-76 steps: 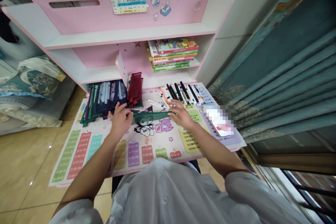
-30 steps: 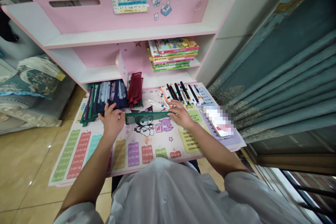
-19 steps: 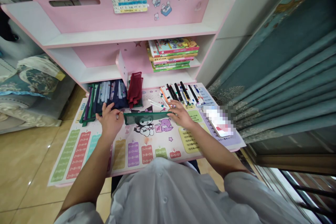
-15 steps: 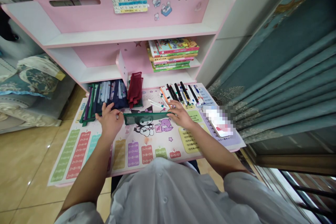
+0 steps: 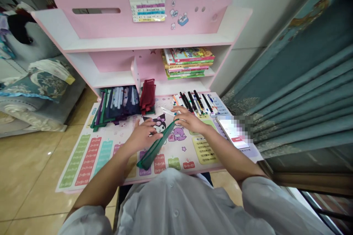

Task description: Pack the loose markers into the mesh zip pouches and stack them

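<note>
A flat green zip pouch [image 5: 155, 147] lies slantwise on the colourful desk mat [image 5: 91, 154], one end near me, the other up by my right hand. My right hand [image 5: 186, 119] pinches the pouch's far end. My left hand [image 5: 143, 134] rests on the pouch's upper edge, fingers curled over it. A row of marker pens [image 5: 193, 101] lies just beyond my right hand. A stack of dark mesh pouches [image 5: 117, 102] and a red pouch [image 5: 148, 95] stand at the back of the desk.
A phone [image 5: 233, 132] lies at the desk's right edge. Books [image 5: 189, 62] are stacked on the pink shelf unit [image 5: 143, 40]. A teal curtain [image 5: 298, 88] hangs close on the right. Bedding [image 5: 35, 88] lies on the left beyond the tiled floor.
The green pouch, level across the mat before, now lies turned at an angle with one end towards me. My left hand moved right and nearer. The view shifted slightly down.
</note>
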`<state>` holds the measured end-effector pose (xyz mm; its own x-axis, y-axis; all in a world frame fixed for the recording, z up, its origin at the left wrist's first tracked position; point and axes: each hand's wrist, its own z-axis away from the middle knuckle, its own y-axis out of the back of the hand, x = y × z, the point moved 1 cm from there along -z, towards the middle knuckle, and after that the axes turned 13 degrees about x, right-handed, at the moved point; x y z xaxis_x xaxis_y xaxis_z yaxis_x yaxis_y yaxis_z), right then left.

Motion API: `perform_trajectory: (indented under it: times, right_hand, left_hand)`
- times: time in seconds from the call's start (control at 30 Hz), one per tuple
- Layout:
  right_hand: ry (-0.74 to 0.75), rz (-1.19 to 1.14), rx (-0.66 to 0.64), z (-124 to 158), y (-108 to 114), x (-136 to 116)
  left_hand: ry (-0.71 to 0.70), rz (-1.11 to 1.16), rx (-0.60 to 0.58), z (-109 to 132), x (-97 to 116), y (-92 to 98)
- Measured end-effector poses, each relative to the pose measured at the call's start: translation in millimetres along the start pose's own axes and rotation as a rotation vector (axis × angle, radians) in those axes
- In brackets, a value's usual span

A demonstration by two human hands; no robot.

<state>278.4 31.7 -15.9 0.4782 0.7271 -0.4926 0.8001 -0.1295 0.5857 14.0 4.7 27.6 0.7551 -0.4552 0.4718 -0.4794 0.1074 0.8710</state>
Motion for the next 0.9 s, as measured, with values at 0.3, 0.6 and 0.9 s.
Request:
perform_trajectory:
  times: [0.3, 0.6, 0.9]
  right_hand:
    - [-0.289, 0.136, 0.454, -7.4, -47.9, -15.3]
    - [-0.373, 0.196, 0.430, 9.8, -67.2, -23.7]
    - [-0.424, 0.263, 0.250, 13.1, -66.3, -8.2]
  left_hand:
    - [0.188, 0.107, 0.278, 4.9, -2.0, -24.6]
    - [0.243, 0.222, 0.451, 11.4, 0.5, -35.6]
    - [0.350, 0.125, 0.214, 3.0, -11.3, -34.5]
